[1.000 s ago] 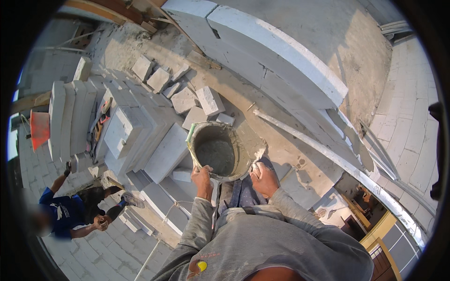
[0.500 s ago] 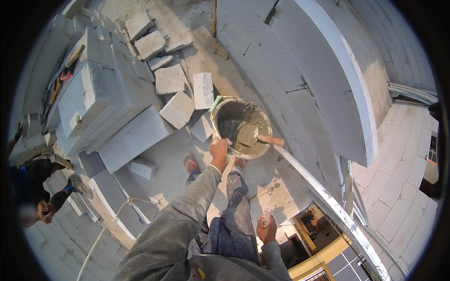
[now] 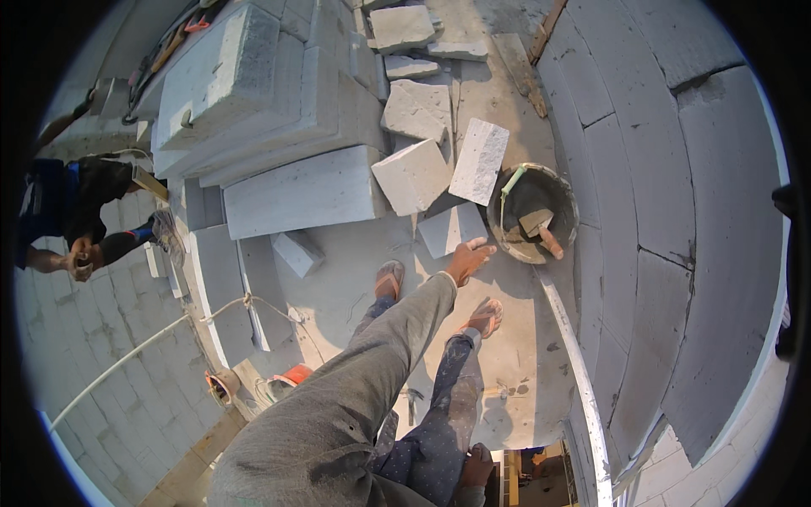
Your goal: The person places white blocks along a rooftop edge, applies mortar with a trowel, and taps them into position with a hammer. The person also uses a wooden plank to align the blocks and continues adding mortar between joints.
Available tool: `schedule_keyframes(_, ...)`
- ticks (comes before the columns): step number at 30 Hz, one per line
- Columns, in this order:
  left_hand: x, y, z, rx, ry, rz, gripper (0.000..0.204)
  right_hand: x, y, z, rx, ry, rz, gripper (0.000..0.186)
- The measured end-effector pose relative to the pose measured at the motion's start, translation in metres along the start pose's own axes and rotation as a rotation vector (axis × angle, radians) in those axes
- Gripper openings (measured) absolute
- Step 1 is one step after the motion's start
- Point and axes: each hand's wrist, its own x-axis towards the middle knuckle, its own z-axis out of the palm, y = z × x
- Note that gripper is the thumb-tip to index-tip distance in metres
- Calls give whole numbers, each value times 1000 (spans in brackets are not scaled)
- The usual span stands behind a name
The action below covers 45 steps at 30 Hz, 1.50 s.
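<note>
The curved block wall [image 3: 676, 220] fills the right of the frame, several courses already laid, and a stack of large grey blocks [image 3: 262, 101] sits at upper left with plenty unused, so I judge the laying is partway along with much left. Loose cut pieces [image 3: 414, 173] lie at upper centre. Just right of them the mortar bucket [image 3: 504, 228] stands on the slab, holding grey mix and a trowel [image 3: 541, 226] with its handle free. The left hand [image 3: 467, 260] stretches towards the bucket at centre frame, fingers [image 3: 477, 245] spread and empty, close to the rim but not touching it. The right hand [image 3: 477, 466] at the bottom edge rests on the knee (grip hard to read). Another person [image 3: 68, 211] works at far left.
</note>
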Motion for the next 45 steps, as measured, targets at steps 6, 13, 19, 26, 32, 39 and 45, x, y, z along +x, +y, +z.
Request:
schedule_keyframes(6,-132,-33,-245,-556,316,-3,92,89,-180,39,174,-312,-241,60)
schedule_keyframes(13,-125,-17,-550,-564,696,113,113,173,-409,285,300,-606,-240,87)
schedule_keyframes(19,-77,32,-718,-407,799,237,100,204,-468,452,878,-453,-377,74)
schedule_keyframes(26,-95,52,-751,-275,920,229,78,152,-472,451,632,-102,-373,73)
schedule_keyframes(32,-142,108,-764,66,932,400,65,109,-518,410,-140,142,-148,83)
schedule_keyframes(39,-95,123,-737,153,1481,366,57,30,-571,425,-644,351,-500,98)
schedule_keyframes(45,-112,118,-736,-163,1219,250,71,4,-517,549,-1553,246,-1767,100)
